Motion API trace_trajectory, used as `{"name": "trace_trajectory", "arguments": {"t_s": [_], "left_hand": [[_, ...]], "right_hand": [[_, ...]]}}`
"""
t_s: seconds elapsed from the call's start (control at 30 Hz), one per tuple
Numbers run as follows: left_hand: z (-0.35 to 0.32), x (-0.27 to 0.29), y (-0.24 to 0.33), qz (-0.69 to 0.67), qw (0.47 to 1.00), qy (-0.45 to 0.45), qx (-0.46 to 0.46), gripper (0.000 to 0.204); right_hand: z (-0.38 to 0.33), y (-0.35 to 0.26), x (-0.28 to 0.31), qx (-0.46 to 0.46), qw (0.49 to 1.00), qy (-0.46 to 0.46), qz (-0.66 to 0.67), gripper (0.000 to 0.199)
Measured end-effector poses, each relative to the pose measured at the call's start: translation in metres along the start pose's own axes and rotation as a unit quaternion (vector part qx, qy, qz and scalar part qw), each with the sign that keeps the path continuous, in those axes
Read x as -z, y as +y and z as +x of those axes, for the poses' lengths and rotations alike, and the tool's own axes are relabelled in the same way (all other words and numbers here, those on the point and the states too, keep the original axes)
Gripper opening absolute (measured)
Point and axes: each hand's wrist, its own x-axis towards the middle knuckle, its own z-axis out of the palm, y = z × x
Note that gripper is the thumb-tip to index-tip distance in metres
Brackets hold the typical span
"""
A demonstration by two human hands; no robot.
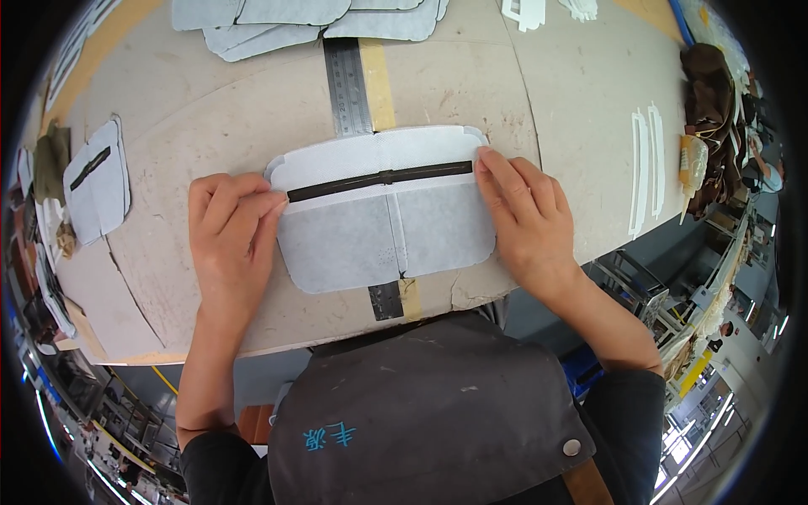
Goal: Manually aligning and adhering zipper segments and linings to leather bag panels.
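A pale grey fabric panel (337,240) with rounded corners lies on the worktable in front of me. Across its upper part runs a narrow black strip (337,187), bordered by a whiter band (324,160). My left hand (231,236) pinches the panel's left edge at the strip's end, thumb and fingertips together. At the opposite edge, my right hand (530,227) grips the panel near the strip's right end. Beneath the panel a steel ruler (347,88) and yellow tape (379,84) show above and below it; their middle is hidden.
Similar panels (286,13) are piled at the table's far edge, and another stack (97,189) lies at left. Long white strips (646,172) rest on the right, near a yellowish bottle (693,164) and brown material (707,88). A person (770,177) is in the background.
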Motion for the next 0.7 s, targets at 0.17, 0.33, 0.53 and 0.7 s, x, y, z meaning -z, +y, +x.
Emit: {"name": "trace_trajectory", "arguments": {"t_s": [0.17,0.33,0.53,0.7], "left_hand": [[-0.005,-0.004,0.001,0.016,1.000,0.022,-0.007,0.016],[-0.020,-0.007,0.006,0.037,0.997,0.016,-0.065,0.022],[-0.031,-0.008,0.004,0.045,0.998,0.017,-0.048,0.024],[-0.029,-0.010,0.004,0.067,0.995,0.025,-0.074,0.026]], "right_hand": [[0.003,0.001,0.004,0.038,0.999,-0.025,-0.017,0.042],[0.002,0.002,0.002,0.036,0.999,-0.015,-0.026,0.040],[0.001,0.004,-0.006,0.019,1.000,0.006,0.014,0.043],[0.000,0.005,0.000,0.000,0.999,0.006,0.043,0.042]]}}
